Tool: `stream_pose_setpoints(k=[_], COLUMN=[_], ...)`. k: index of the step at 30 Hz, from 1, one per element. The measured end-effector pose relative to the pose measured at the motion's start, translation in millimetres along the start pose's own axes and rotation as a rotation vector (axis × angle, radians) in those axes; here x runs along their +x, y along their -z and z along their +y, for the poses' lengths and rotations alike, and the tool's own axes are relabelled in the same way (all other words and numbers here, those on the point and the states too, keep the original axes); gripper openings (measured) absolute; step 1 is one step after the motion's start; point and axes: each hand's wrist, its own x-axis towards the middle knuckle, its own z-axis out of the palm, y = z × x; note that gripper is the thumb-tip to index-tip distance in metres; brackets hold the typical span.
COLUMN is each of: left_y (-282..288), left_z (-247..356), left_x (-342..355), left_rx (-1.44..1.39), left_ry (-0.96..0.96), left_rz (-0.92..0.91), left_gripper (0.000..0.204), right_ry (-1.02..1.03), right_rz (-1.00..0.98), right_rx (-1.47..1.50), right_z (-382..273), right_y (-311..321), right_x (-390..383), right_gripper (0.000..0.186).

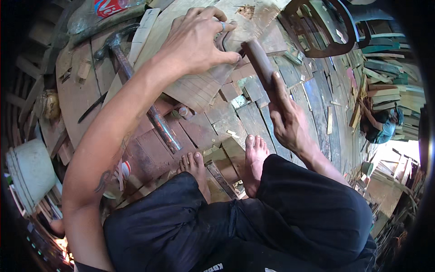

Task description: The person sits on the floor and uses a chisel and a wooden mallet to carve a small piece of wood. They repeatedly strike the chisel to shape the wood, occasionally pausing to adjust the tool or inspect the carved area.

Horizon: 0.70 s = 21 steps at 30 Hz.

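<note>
My left hand [197,43], a ring on one finger, is curled over a pale wooden board [195,93]. Its thumb and forefinger grip around the edge of the wood, where a thin dark curved outline shows; the other fingertips are partly hidden. In my right hand [290,120] is a brown wooden bar [262,63], with the forefinger stretched along it. The bar's far end meets the board's edge near my left thumb. Left of the board lies a claw hammer [121,59], partly covered by my left forearm.
A worn handle-like rod [165,129] lies before my bare feet [256,158]. A dark curved frame [317,45] stands at far right. A white bucket [31,172] is at left. Another person [384,124] sits by stacked wood [383,95]. Wood scraps litter the plank floor [321,109].
</note>
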Motion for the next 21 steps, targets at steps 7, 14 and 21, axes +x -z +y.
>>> stream_pose_setpoints(k=[7,14,21], left_y=[-1,8,18], left_z=[4,10,18], left_x=[-3,4,13], left_rx=[0.029,0.098,-0.047], left_ry=[0.054,0.081,0.17], left_rz=[-0.016,-0.09,-0.19], left_gripper=[0.066,0.061,0.054], right_ry=[0.03,-0.01,0.014], right_rz=[0.006,0.035,0.033], right_rx=[-0.051,-0.01,-0.041], right_z=[-6,1,-9], right_y=[-11,-16,-7], right_x=[3,16,27], right_gripper=[0.083,0.086,0.082])
